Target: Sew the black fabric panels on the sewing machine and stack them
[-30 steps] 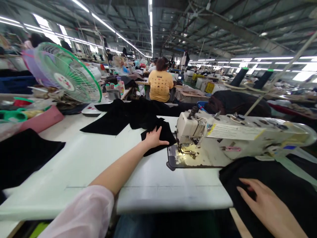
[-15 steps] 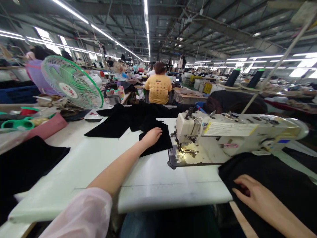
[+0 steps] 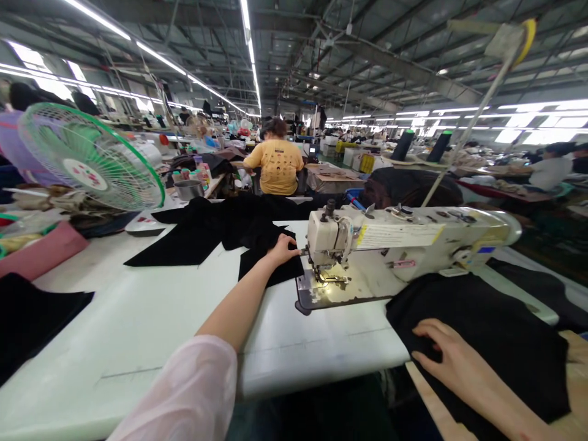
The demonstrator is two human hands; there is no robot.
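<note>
A black cut fabric piece [image 3: 289, 271] lay flat left of the industrial sewing machine [image 3: 399, 236], apart from its presser foot [image 3: 333, 278], with no stitching visible on it. It spread beneath the left hand [image 3: 285, 248], fingers bent; any grip could not be told. Over a black fabric panel [image 3: 500, 331], the right hand [image 3: 438, 349] curved loosely, thumb and forefinger apart, apparently gripping nothing.

Stretches far beyond the left hand [image 3: 281, 248] under a dark, beamed ceiling [image 3: 404, 75]; glows with strip lights [image 3: 248, 37] overhead and bright windows [image 3: 30, 58] well to that hand's left; holds a table [image 3: 331, 185] farther ahead.
</note>
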